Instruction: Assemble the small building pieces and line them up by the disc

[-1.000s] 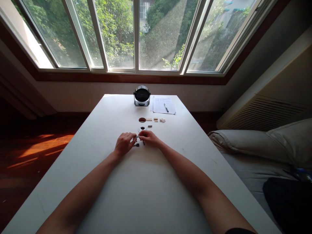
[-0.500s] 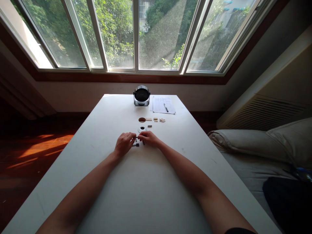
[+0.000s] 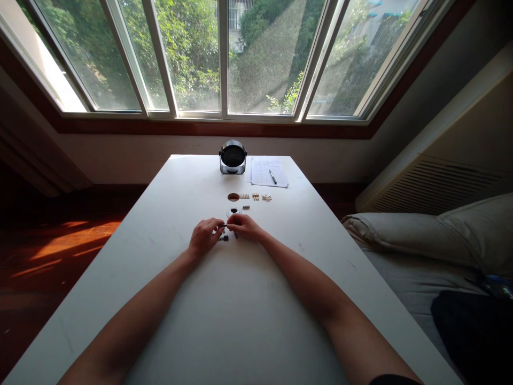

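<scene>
My left hand [image 3: 205,235] and my right hand [image 3: 245,227] meet over the middle of the white table [image 3: 240,299]. A small, thin dark piece [image 3: 225,225] spans the gap between their fingertips, pinched from both sides; it is too small to name. Below the fingers lies a small black part [image 3: 225,238], with another dark piece [image 3: 236,235] under my right hand. Just beyond the fingers is a round ring-like disc [image 3: 233,213] with a dark centre, partly covered by my right hand. A short grey cylinder [image 3: 246,207] lies behind it.
Farther back are a round brown opening or disc [image 3: 233,197], rows of small gold-coloured pieces [image 3: 245,196] and a group of pale pieces [image 3: 266,198]. A round black device on a stand [image 3: 233,158] stands near the far edge, beside paper sheets [image 3: 264,174] with a pen [image 3: 273,176].
My fingertips have drawn very slightly closer together around the thin dark piece. Everything else on the table stays where it was.
</scene>
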`<act>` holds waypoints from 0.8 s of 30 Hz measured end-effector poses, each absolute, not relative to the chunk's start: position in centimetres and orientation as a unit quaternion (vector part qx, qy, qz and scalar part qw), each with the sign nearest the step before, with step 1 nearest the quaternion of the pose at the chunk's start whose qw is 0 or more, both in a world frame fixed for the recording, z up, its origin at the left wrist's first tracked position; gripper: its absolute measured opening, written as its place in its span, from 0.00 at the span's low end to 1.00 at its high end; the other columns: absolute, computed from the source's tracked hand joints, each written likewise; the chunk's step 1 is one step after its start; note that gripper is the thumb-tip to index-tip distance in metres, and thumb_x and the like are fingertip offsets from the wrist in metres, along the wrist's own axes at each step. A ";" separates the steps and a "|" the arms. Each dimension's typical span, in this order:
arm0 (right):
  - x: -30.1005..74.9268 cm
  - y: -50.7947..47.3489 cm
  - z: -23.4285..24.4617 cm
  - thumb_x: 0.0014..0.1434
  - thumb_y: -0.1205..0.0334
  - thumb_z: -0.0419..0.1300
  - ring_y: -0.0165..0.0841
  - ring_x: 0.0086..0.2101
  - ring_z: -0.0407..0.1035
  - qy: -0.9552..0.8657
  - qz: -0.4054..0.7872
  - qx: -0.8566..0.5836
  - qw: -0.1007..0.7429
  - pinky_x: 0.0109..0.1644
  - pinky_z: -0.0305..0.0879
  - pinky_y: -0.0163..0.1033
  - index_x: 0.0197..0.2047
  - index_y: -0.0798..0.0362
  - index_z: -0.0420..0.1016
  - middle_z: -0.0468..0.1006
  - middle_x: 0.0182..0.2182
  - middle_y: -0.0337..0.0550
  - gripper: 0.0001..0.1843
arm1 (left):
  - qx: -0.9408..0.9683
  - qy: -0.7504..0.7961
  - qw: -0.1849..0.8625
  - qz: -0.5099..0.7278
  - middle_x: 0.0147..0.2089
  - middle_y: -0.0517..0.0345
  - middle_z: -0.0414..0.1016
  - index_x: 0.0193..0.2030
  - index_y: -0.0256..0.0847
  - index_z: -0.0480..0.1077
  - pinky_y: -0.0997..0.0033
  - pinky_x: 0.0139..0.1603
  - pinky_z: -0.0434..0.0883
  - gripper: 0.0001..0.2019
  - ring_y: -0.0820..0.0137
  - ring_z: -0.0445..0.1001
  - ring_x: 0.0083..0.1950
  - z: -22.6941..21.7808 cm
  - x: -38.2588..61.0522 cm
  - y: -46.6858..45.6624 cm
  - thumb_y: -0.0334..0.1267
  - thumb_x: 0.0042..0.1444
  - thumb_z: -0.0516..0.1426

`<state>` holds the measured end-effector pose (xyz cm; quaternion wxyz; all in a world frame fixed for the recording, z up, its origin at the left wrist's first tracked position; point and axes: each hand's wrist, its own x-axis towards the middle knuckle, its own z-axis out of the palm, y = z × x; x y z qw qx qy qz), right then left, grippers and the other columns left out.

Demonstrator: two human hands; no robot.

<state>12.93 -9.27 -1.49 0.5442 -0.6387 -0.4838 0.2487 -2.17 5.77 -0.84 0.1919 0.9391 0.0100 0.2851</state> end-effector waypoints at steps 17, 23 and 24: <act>13.1 -9.2 -1.7 0.56 0.49 0.65 0.30 0.30 0.65 -0.478 0.258 -0.633 0.551 0.34 0.61 0.34 0.37 0.55 0.76 0.74 0.29 0.39 0.16 | 0.924 0.022 0.250 0.287 0.39 0.59 0.77 0.46 0.46 0.72 0.69 0.41 0.70 0.07 0.71 0.75 0.36 -0.5 -2.3 5.6 0.38 0.64 0.55; 13.2 -9.2 -2.1 0.57 0.52 0.64 0.29 0.29 0.64 -0.483 0.263 -0.618 0.563 0.33 0.60 0.34 0.39 0.54 0.75 0.73 0.28 0.38 0.14 | 0.918 0.032 0.268 0.290 0.37 0.58 0.78 0.42 0.44 0.73 0.70 0.39 0.70 0.07 0.70 0.75 0.34 -0.8 -2.2 5.7 0.41 0.65 0.54; 13.2 -9.2 -2.1 0.57 0.53 0.64 0.29 0.29 0.64 -0.482 0.265 -0.614 0.566 0.33 0.60 0.34 0.39 0.54 0.75 0.73 0.28 0.38 0.14 | 0.916 0.036 0.272 0.291 0.37 0.58 0.78 0.42 0.44 0.73 0.69 0.39 0.71 0.08 0.70 0.75 0.34 -0.9 -2.2 5.7 0.41 0.65 0.54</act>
